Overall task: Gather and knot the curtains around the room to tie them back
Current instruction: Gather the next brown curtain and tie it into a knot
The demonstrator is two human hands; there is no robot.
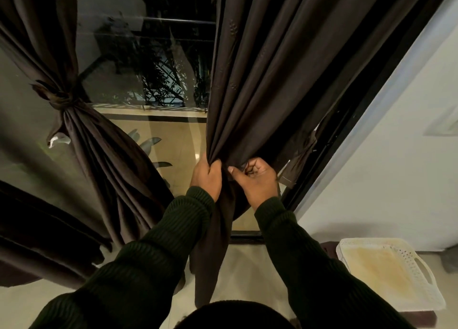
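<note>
A dark brown curtain (267, 75) hangs in folds on the right side of a glass door. My left hand (207, 177) grips its gathered left edge at about waist height. My right hand (256, 180) is close beside it, fingers curled into the bunched cloth. The curtain's tail (210, 249) drops between my forearms to the floor. On the left, a second brown curtain (94, 155) is tied in a knot (59, 98) and fans out below it.
The glass door (148, 80) shows a dark balcony with plants. Its black frame (329, 152) runs along a white wall (396, 167) on the right. A white plastic basket (389, 274) sits on the floor at the lower right.
</note>
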